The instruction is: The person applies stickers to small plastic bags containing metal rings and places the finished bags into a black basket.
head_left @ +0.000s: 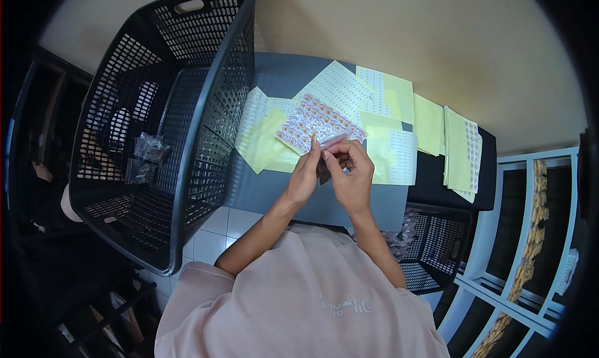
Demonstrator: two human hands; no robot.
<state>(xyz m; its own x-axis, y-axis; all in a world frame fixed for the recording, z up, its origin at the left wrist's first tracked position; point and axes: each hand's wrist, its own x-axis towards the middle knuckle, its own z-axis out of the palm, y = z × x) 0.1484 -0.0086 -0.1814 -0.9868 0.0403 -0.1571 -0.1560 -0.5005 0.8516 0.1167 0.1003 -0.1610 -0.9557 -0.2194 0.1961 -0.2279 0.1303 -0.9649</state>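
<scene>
My left hand point(303, 178) is closed, thumb and fingertips pinching a small plastic packet point(323, 173) with something dark in it. On the packet's other side my right hand point(351, 178) is closed too, its thumb and forefinger pressed together at the top edge. Fingers cover most of the packet, so its contents cannot be made out. Just beyond my fingertips lies a sheet of round stickers point(317, 117), orange and pink on white. It rests over other yellow-backed label sheets point(337, 83) on the grey table point(274, 68).
A large black plastic basket point(215, 108) stands at the left, with several small clear packets point(150, 149) inside. More yellow label sheets point(462, 152) lie to the right. Below the table's right side is another black crate point(430, 245) holding packets. A person's hand point(42, 172) shows at far left.
</scene>
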